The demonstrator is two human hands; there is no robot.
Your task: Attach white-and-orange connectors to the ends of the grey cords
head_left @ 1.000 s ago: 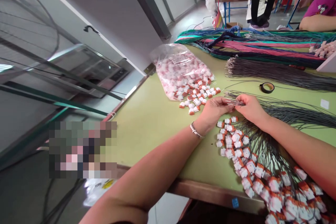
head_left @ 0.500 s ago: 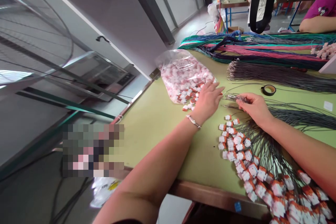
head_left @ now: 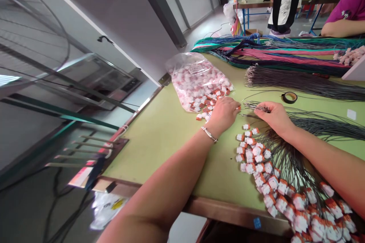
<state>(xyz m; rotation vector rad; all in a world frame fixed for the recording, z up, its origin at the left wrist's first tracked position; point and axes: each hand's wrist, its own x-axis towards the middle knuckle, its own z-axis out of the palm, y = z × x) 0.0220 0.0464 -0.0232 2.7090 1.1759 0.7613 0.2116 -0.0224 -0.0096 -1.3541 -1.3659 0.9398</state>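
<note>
My left hand (head_left: 225, 112) is closed, with a small white and orange connector housing (head_left: 238, 108) showing at its fingertips. It lies just in front of a clear plastic bag (head_left: 196, 69) of loose housings, several of which spill out at its mouth. My right hand (head_left: 274, 117) is closed around a bunch of dark wires, whose metal terminal ends (head_left: 251, 105) point left toward my left hand. Below the right hand fans a pile of wires ending in white and orange connector housings (head_left: 268, 174), partly covered by my forearm.
A roll of tape (head_left: 289, 97) lies behind my right hand. Farther back are a bundle of dark wires (head_left: 299, 81) and blue, green and pink wires (head_left: 273, 51). A metal edge borders the green tabletop (head_left: 159, 136). Another person's arm (head_left: 343, 26) rests across the table.
My left fingers, spread over the bag's mouth before, have curled and drawn down slightly, and a connector housing now shows in them. My right hand keeps its hold on the wires.
</note>
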